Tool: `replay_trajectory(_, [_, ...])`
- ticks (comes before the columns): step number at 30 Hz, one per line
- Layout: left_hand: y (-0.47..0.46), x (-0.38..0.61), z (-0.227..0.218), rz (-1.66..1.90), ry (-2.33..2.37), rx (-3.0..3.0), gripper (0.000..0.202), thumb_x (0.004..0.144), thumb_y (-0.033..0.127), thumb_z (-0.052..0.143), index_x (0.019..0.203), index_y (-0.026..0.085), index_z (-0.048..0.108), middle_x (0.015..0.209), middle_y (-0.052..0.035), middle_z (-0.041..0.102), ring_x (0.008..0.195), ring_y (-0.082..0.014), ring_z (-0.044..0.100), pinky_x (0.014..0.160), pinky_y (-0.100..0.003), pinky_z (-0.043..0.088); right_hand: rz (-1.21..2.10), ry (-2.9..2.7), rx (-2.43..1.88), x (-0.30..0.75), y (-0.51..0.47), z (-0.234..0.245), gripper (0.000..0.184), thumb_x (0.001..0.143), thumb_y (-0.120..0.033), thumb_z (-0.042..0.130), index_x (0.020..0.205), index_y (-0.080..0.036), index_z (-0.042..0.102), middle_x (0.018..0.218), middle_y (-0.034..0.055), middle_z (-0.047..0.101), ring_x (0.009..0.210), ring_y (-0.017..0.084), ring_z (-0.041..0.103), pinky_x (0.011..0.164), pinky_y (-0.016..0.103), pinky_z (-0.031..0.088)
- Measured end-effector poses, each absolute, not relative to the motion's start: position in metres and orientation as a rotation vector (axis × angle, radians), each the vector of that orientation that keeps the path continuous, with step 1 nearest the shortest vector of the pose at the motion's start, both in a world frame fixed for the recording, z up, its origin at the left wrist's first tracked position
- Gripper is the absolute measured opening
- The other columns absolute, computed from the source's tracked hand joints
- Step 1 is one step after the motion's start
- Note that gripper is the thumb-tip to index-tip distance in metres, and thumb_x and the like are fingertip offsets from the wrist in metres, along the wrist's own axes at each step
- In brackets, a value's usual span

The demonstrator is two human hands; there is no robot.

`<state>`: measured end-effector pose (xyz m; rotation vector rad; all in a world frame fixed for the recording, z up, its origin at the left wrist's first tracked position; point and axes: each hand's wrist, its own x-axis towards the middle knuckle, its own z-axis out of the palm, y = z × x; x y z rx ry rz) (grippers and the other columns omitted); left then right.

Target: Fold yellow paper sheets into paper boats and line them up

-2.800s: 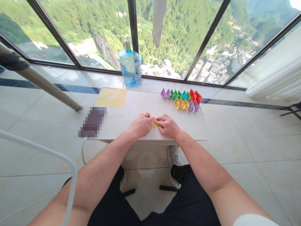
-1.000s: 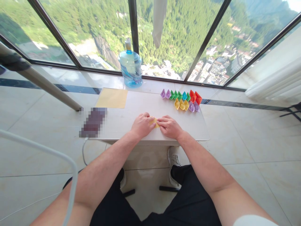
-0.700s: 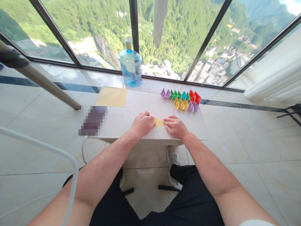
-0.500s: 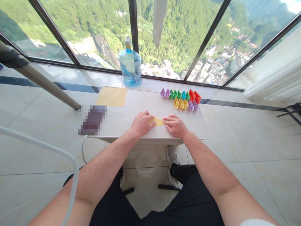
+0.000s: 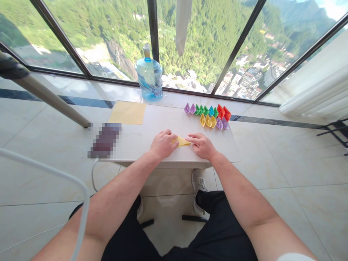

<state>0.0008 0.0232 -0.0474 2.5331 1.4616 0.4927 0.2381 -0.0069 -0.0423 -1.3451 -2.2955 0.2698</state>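
A folded piece of yellow paper (image 5: 183,141) lies on the white table near its front edge, narrowing to a point on the right. My left hand (image 5: 164,144) holds the paper's left part against the table, with fingers and thumb closed over it and that end hidden. At the right tip, my right hand (image 5: 202,145) has its index finger stretched out over the paper's upper edge. Its other fingers are partly curled, and it does not grip the paper.
Small folded paper boats (image 5: 208,120) in several colours stand in two rows at the back right. A flat yellow sheet (image 5: 127,112) lies back left, behind a pixelated dark object (image 5: 104,142). A blue water jug (image 5: 149,79) stands behind the table (image 5: 141,148) by the window.
My right hand has loosened from the paper's right tip, and its index finger now reaches out, showing more of the tip. My left hand stays on the paper.
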Motion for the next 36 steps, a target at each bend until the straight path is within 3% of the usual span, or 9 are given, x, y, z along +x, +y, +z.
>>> replay_trajectory(3, [0.023, 0.001, -0.045, 0.485, 1.443, 2.544, 0.031, 0.092, 0.039, 0.058, 0.111, 0.022, 0.077, 0.109, -0.0115, 0.068, 0.099, -0.0248, 0.064, 0.1, -0.041, 0.047, 0.215, -2.423, -1.372, 0.227, -0.011, -0.035, 0.046, 0.089, -0.012, 0.056, 0.128, -0.027, 0.072, 0.137, 0.0068, 0.067, 0.115, 0.025, 0.062, 0.106, 0.044, 0.049])
replay_trajectory(7, [0.022, 0.001, -0.04, 0.477, 1.413, 2.552, 0.029, 0.093, 0.036, 0.057, 0.108, 0.022, 0.077, 0.103, -0.0114, 0.069, 0.1, -0.0245, 0.064, 0.1, -0.04, 0.047, 0.125, -2.551, -1.423, 0.208, -0.016, -0.03, 0.051, 0.095, -0.039, 0.06, 0.144, -0.027, 0.06, 0.155, 0.0096, 0.053, 0.13, 0.032, 0.052, 0.108, 0.05, 0.043])
replay_trajectory(11, [0.021, 0.002, -0.038, 0.466, 1.427, 2.55, 0.029, 0.092, 0.036, 0.059, 0.11, 0.022, 0.077, 0.106, -0.011, 0.07, 0.101, -0.0242, 0.064, 0.101, -0.039, 0.046, 0.073, -2.537, -1.535, 0.204, -0.02, -0.032, 0.053, 0.097, -0.055, 0.055, 0.142, -0.027, 0.061, 0.156, 0.01, 0.051, 0.134, 0.036, 0.048, 0.105, 0.053, 0.043])
replay_trajectory(17, [0.022, 0.001, -0.043, 0.462, 1.466, 2.541, 0.03, 0.091, 0.039, 0.061, 0.11, 0.023, 0.077, 0.11, -0.0106, 0.069, 0.099, -0.0241, 0.063, 0.101, -0.039, 0.046, 0.063, -2.501, -1.571, 0.228, -0.022, -0.035, 0.042, 0.1, -0.049, 0.054, 0.129, -0.025, 0.07, 0.144, 0.0073, 0.063, 0.126, 0.032, 0.053, 0.106, 0.048, 0.043])
replay_trajectory(22, [0.021, 0.001, -0.046, 0.479, 1.475, 2.565, 0.031, 0.092, 0.04, 0.059, 0.111, 0.023, 0.076, 0.109, -0.0108, 0.067, 0.098, -0.0248, 0.062, 0.099, -0.039, 0.046, 0.003, -2.431, -1.612, 0.217, -0.024, -0.033, 0.039, 0.1, -0.045, 0.053, 0.114, -0.018, 0.077, 0.13, 0.0135, 0.069, 0.116, 0.031, 0.057, 0.103, 0.046, 0.045])
replay_trajectory(24, [0.02, 0.001, -0.046, 0.475, 1.47, 2.577, 0.03, 0.092, 0.04, 0.058, 0.11, 0.023, 0.076, 0.108, -0.0112, 0.067, 0.098, -0.0246, 0.062, 0.098, -0.039, 0.046, -0.011, -2.388, -1.654, 0.203, -0.024, -0.032, 0.042, 0.102, -0.043, 0.048, 0.118, -0.015, 0.075, 0.124, 0.0153, 0.071, 0.113, 0.031, 0.057, 0.099, 0.046, 0.046])
replay_trajectory(27, [0.02, 0.001, -0.046, 0.475, 1.448, 2.579, 0.03, 0.095, 0.039, 0.055, 0.109, 0.023, 0.075, 0.105, -0.0113, 0.068, 0.099, -0.0243, 0.062, 0.098, -0.039, 0.045, 0.015, -2.421, -1.612, 0.184, -0.023, -0.033, 0.044, 0.105, -0.037, 0.041, 0.137, -0.017, 0.064, 0.123, 0.0153, 0.069, 0.113, 0.03, 0.057, 0.094, 0.044, 0.046])
replay_trajectory(36, [0.014, 0.005, -0.041, 0.422, 1.536, 2.589, 0.032, 0.096, 0.042, 0.052, 0.112, 0.022, 0.072, 0.108, -0.0124, 0.067, 0.099, -0.0269, 0.061, 0.092, -0.041, 0.045, 0.05, -2.435, -1.698, 0.167, -0.02, -0.032, 0.039, 0.103, -0.029, 0.04, 0.124, -0.015, 0.07, 0.114, 0.0176, 0.068, 0.109, 0.032, 0.057, 0.091, 0.045, 0.042])
